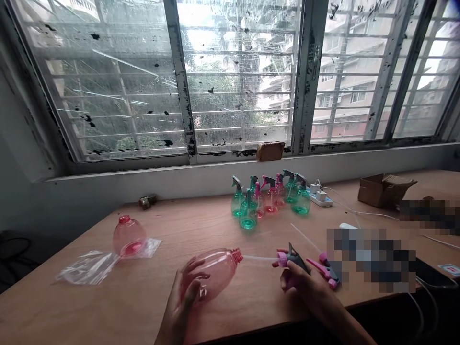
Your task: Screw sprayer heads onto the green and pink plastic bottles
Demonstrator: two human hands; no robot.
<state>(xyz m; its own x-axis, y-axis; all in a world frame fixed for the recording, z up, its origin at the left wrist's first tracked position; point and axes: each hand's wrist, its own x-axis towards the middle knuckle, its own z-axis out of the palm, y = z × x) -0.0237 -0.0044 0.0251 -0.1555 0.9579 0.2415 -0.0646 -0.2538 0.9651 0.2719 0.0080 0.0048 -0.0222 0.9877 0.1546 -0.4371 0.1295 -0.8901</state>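
Note:
My left hand (187,292) is wrapped round a clear pink spray bottle (219,273), tilted with its open threaded neck to the right. In my right hand (298,278) is a black and pink spray trigger head (287,258). Its thin white dip tube points left, and the tip is at the mouth of the bottle; whether it is inside I cannot tell. A second pink and black trigger head (328,274) lies on the table just beyond my right hand, its tube pointing up and left.
Another pink bottle (129,237) without a head stands at left beside a clear plastic bag (88,268). Several green and pink spray bottles (247,218) stand near the window wall. A power strip (319,196) with cables and a cardboard box (383,189) are at right.

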